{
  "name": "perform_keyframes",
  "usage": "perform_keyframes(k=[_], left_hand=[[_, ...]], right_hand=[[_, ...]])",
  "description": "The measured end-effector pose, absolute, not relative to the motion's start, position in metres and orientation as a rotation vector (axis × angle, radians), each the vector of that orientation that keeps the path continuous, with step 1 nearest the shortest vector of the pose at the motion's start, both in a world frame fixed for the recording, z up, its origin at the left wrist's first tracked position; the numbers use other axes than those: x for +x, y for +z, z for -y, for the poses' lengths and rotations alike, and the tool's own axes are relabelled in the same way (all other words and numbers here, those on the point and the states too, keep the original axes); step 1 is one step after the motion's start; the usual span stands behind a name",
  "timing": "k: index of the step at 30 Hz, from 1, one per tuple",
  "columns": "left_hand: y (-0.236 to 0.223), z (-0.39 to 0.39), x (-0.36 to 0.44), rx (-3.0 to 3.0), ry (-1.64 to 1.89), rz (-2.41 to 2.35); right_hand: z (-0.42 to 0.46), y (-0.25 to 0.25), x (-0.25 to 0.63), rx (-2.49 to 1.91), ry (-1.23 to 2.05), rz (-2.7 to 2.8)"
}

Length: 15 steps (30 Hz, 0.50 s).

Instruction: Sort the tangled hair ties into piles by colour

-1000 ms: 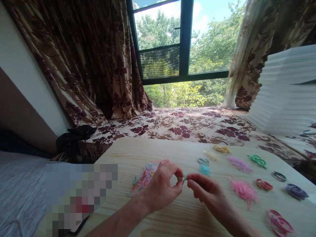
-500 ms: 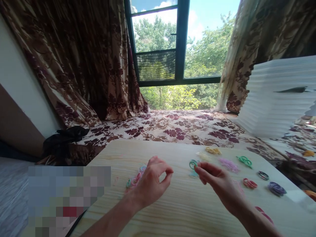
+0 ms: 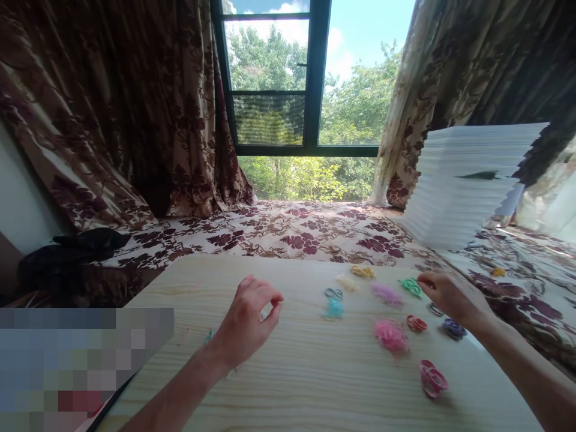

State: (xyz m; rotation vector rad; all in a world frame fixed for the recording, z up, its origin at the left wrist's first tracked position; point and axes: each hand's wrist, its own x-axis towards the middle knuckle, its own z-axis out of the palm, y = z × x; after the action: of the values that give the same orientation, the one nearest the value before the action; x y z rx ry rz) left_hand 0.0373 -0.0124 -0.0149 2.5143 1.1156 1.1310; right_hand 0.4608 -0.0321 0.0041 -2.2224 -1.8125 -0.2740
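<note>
My left hand point(image 3: 249, 324) hovers over the left half of the table, thumb and forefinger pinched nearly together. A small pale bit shows in the gap between them; whether it is held I cannot tell. Beside the wrist lies a green hair tie point(image 3: 209, 336), part of a mixed heap mostly hidden by the hand. My right hand point(image 3: 454, 294) is closed at the far right, fingertips next to a pile of green hair ties point(image 3: 410, 287). Anything inside its fingers is hidden. Under that hand sits a dark hair tie point(image 3: 435, 309), with purple hair ties point(image 3: 454, 328) close by.
Sorted groups lie on the wooden table point(image 3: 315, 384): yellow hair ties point(image 3: 362, 272), lilac bands point(image 3: 387, 295), light-blue bands point(image 3: 333, 307), pink bands point(image 3: 391, 336), red hair ties point(image 3: 416, 323) and deep-pink hair ties point(image 3: 432, 379). A white stack point(image 3: 463, 186) stands behind, right.
My right hand has moved right, carrying a green hair tie from near the light-blue bands to the green pile. My left hand stays pinched over the mixed heap. The view has turned right.
</note>
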Motion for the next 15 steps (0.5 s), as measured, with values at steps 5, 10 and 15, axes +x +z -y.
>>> perform_keyframes(k=[5,10,15], left_hand=[[-0.015,0.010,0.035,2.506,1.116,-1.152],[-0.014,0.008,0.034,2.496,1.123,-1.184],[-0.008,0.001,0.024,2.477,1.114,-1.245]], right_hand=[[0.029,0.009,0.460,-2.428,-0.217,1.993],[0.025,0.005,0.465,-2.459,-0.229,2.015],[0.026,0.011,0.467,-2.377,-0.289,1.921]])
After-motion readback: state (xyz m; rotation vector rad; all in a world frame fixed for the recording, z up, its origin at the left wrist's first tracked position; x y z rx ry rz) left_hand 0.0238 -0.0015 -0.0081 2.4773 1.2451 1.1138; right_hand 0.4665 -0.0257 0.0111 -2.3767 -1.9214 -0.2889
